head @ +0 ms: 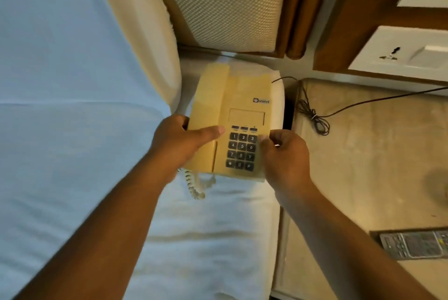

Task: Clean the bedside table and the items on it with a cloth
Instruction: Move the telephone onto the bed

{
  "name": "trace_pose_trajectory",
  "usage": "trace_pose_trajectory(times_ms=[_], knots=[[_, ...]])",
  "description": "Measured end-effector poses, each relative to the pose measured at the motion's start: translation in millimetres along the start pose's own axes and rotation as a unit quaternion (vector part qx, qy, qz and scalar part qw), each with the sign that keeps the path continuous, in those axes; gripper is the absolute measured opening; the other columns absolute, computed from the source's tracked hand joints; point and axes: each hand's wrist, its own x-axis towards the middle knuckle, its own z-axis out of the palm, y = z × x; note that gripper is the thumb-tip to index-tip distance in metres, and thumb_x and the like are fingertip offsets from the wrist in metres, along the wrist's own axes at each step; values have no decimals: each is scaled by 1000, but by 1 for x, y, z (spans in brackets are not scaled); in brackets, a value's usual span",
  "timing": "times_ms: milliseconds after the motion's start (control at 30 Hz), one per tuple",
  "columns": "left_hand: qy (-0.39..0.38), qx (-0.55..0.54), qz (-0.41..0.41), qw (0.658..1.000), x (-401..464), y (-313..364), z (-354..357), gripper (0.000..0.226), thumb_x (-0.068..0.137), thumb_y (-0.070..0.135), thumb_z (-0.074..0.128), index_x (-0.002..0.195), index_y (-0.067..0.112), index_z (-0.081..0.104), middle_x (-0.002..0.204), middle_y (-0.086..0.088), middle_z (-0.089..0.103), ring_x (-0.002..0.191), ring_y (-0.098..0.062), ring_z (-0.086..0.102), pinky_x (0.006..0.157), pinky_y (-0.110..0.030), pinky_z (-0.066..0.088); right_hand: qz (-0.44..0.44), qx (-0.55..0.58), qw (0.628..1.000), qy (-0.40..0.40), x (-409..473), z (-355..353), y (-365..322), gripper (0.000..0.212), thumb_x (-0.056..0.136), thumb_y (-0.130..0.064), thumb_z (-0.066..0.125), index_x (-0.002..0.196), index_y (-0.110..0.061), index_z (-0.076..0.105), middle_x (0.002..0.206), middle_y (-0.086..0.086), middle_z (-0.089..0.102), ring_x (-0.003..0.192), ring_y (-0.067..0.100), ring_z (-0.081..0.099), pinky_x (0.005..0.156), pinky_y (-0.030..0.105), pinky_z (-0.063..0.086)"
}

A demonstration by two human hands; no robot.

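Both hands' fingers [213, 131] grip telephone [232, 120] (over bed [72, 81]).

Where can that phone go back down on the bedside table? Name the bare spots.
The beige stone bedside table has a broad bare patch in its middle, between the bundled black cord toward the wall and the grey remote control at the near edge. The strip by the cord is crowded. Both hands, left hand and right hand, hold the cream push-button telephone over the bed.

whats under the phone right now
The telephone, held by the left hand and right hand, is over the white bed edge, not the bedside table. Its coiled cord hangs below. The underside is hidden.
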Motion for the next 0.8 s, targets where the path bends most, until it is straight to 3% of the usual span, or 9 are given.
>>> trace_pose_trajectory(times_ms=[67,133,200,333,433,567,633,700,800], knots=[[-4,-16,-14,1000,11,-21,11,50,69,48,81,105,18,67,98,1,72,90,-19,69,77,-37,56,-18,-25,1000,1,7,7,14,17,94,-22,56,89,-13,69,83,-10,63,76,4,60,57,8,47],[-2,-37,-14,999,18,-33,16,48,69,50,81,104,20,68,97,3,72,90,-18,69,78,-38,57,-31,-52,998,8,12,13,22,16,95,-24,55,85,-18,67,78,-16,58,69,-1,55,46,1,38],[3,-42,-2,999,24,-37,18,50,68,53,80,106,22,66,97,6,71,90,-15,68,74,-35,56,-37,-68,997,13,18,17,28,16,95,-25,55,85,-20,66,78,-17,56,68,-2,54,45,3,36],[-3,-39,9,999,34,-33,16,56,70,51,79,115,23,63,104,6,69,94,-16,66,80,-38,57,-46,-73,996,18,24,22,33,17,95,-24,54,83,-20,66,75,-19,55,70,0,54,56,14,41],[-11,-20,18,1000,40,-31,15,57,72,53,77,118,24,61,105,7,68,94,-15,65,74,-32,54,-40,-61,997,16,28,25,32,15,95,-24,54,85,-20,65,77,-19,55,72,1,55,61,18,45],[-2,12,30,999,44,-32,18,57,74,57,73,119,25,59,105,7,67,95,-15,64,66,-25,49,-55,-65,996,6,30,25,31,16,96,-22,53,86,-18,65,80,-14,59,72,2,56,60,15,44],[31,67,52,996,41,-33,24,63,75,65,67,121,22,58,112,1,65,101,-21,63,71,-31,52,-74,-83,994,1,30,23,34,18,95,-22,54,90,-13,69,87,-6,64,75,5,58,56,10,42],[100,157,71,980,34,-36,32,80,73,75,58,129,19,50,127,-6,58,114,-31,57,86,-47,53,-67,-79,995,3,29,17,35,20,95,-26,56,103,-11,68,99,-1,63,81,8,57,55,5,39],[177,224,100,953,14,-33,49,97,69,82,49,141,17,37,146,-10,42,131,-40,41,99,-63,42,-67,-88,993,26,31,-2,40,21,95,-32,55,109,-19,64,99,3,60,87,12,53,68,15,37]])
